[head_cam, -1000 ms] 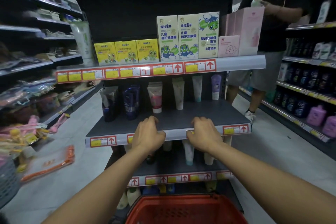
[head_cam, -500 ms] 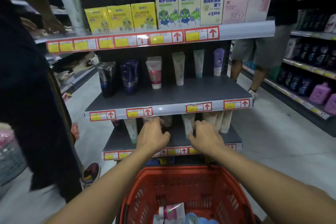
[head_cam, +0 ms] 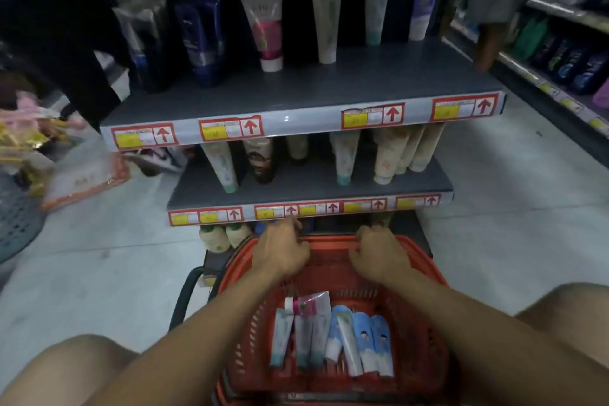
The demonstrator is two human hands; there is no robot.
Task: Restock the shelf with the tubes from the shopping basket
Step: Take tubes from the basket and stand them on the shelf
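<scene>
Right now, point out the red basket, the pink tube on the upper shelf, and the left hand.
red basket (head_cam: 440, 333): head view, right wall.
pink tube (head_cam: 267, 30): head view, mid-body.
left hand (head_cam: 280, 249): head view, back of hand.

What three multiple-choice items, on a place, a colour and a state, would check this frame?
1. Where do the loose tubes lie?
A. in the basket
B. on the floor
C. in the left hand

2. What colour is the basket?
A. blue
B. red
C. green

3. What do the hands hold?
A. one tube each
B. a price tag
C. no tube

Answers:
1 A: the tubes lie side by side on the basket's bottom.
2 B: its mesh walls and rim are red.
3 C: the left hand and right hand are at the basket's far rim, with no tube in either.
</scene>
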